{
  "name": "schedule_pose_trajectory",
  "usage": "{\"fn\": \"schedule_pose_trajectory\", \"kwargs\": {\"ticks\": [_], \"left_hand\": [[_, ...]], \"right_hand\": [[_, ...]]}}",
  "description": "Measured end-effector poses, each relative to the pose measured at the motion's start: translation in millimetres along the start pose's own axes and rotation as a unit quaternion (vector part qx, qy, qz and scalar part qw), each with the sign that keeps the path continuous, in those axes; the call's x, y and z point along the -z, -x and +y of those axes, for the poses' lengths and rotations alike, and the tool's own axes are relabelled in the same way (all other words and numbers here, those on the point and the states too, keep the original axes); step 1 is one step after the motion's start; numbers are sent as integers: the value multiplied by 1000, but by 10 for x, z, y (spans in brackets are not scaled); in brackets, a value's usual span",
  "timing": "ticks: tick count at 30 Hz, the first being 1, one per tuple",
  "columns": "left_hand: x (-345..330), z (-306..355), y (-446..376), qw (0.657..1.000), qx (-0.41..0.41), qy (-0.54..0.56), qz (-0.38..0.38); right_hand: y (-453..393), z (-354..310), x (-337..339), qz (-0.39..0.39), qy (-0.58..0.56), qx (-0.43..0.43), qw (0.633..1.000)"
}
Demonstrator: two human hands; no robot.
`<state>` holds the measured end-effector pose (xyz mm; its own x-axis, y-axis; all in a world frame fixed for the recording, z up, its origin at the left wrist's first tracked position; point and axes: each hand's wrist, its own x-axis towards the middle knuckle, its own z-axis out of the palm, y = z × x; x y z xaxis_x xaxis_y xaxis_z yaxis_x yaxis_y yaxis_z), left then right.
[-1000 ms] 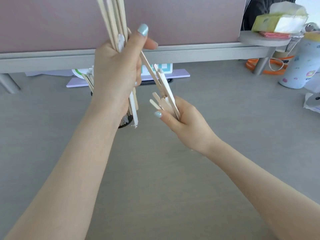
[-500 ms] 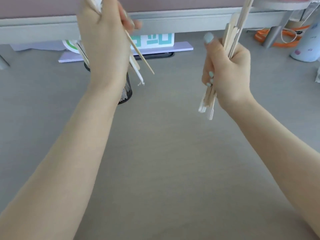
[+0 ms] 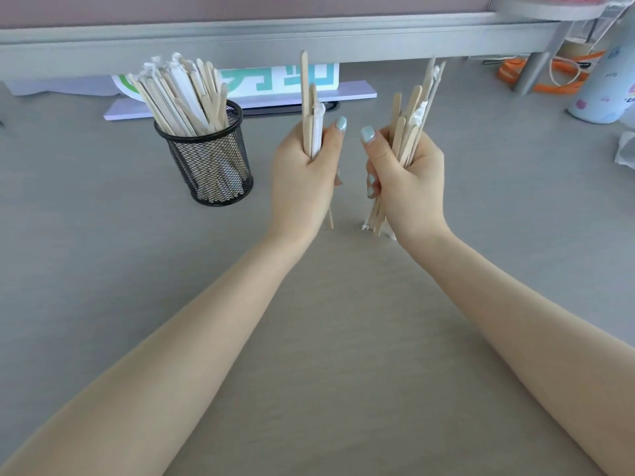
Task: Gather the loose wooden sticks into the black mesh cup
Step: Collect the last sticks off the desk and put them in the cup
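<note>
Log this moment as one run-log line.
left hand: shut on sticks | right hand: shut on sticks | black mesh cup: upright, part-filled | step: insert pending

Two bare forearms are showing from the bottom corners, with no sleeves, watch or jewellery on them. The left hand [image 3: 302, 176] and the right hand [image 3: 407, 182] are both wearing glossy pale blue-green polish, which is showing on the thumbnails and on the right hand's curled fingernails.
</note>
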<state>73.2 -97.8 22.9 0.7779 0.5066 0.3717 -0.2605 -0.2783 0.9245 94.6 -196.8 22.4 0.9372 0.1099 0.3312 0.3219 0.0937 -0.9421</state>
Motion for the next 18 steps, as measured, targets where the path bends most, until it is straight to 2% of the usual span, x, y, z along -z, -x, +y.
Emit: {"fn": "schedule_pose_trajectory", "kwargs": {"ticks": [12, 18], "left_hand": [[51, 126, -73, 999, -34, 34, 10], [71, 166, -113, 999, 3, 42, -17]], "right_hand": [[-50, 33, 4, 2, 27, 12, 1000], [-90, -10, 48, -27, 73, 13, 997]]}}
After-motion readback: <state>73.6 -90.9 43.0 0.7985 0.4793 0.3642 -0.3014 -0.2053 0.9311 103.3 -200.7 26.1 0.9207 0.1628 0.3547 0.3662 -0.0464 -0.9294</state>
